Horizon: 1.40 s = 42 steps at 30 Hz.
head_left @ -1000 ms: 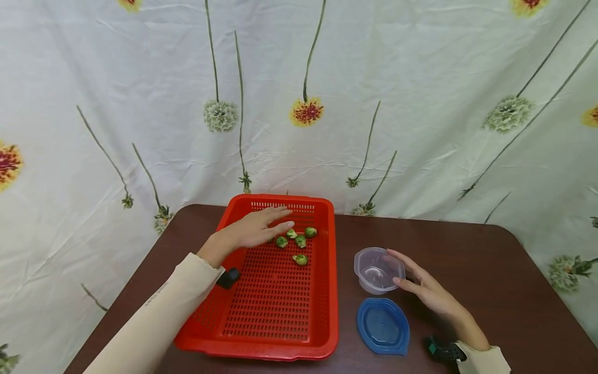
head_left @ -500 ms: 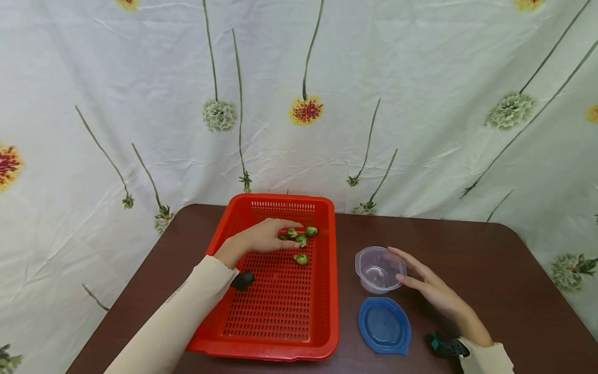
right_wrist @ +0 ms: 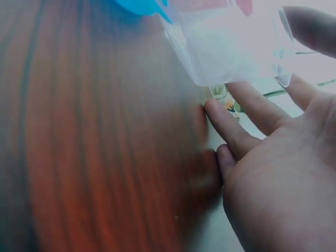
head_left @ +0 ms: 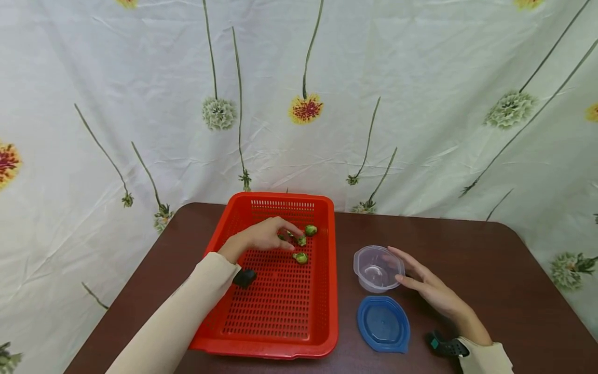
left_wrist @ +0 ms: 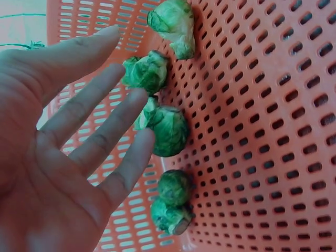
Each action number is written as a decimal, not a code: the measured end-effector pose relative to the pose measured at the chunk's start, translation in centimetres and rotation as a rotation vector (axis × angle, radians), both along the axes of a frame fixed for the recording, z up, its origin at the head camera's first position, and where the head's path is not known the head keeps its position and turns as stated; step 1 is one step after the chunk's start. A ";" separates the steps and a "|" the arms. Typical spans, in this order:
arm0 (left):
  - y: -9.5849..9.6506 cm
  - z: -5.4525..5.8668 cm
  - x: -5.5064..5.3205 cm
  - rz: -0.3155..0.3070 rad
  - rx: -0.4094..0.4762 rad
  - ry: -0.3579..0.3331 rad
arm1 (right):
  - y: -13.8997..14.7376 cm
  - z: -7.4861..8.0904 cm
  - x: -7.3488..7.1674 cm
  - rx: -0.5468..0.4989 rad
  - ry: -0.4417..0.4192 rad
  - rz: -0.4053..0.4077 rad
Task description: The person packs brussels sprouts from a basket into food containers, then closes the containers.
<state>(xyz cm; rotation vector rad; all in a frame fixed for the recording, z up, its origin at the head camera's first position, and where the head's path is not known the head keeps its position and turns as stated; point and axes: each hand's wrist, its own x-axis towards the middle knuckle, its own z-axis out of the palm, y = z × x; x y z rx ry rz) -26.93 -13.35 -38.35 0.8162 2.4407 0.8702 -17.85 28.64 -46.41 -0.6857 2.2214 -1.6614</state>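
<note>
My left hand [head_left: 267, 236] reaches into the red basket [head_left: 330, 291], over a small cluster of Brussels sprouts. In the left wrist view its fingers are extended and apart, and the palm holds nothing; one Brussels sprout [left_wrist: 170, 131] lies just beyond the fingertips. Another Brussels sprout [head_left: 300, 258] sits nearer to me than the cluster, which the hand partly hides. On the right, a clear plastic container [head_left: 374, 278] stands on the table. My right hand [head_left: 430, 288] holds its right side, thumb at the near rim and fingers along the far side.
A blue lid [head_left: 384, 324] lies on the dark brown table [head_left: 486, 270] in front of the container, right of the basket. Behind the table hangs a white cloth [head_left: 420, 130] with a flower print. A dark wrist strap [head_left: 448, 347] is on my right wrist.
My left hand has moved to the right and lower into the basket, over the Brussels sprouts. The right hand and the container have hardly moved.
</note>
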 end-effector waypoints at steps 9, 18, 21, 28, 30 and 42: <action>0.7 -0.9 -0.7 -0.068 0.056 -0.119 | -0.1 0.1 0.0 -0.017 -0.018 0.008; 1.6 -1.5 -0.7 -0.127 0.041 -0.111 | 0.0 -0.1 0.0 -0.016 -0.009 0.008; 1.7 -1.6 -0.6 -0.130 0.036 -0.116 | -0.1 -0.1 0.1 -0.016 -0.015 0.007; 1.9 -1.7 -0.7 -0.130 0.028 -0.138 | -0.1 -0.2 0.0 -0.013 -0.027 -0.002; 2.0 -1.7 -0.7 -0.129 0.028 -0.143 | 0.0 -0.2 0.0 -0.011 -0.026 -0.002; 2.3 -1.8 -0.4 -0.146 -0.023 -0.088 | -0.1 -0.2 0.0 -0.010 -0.018 -0.003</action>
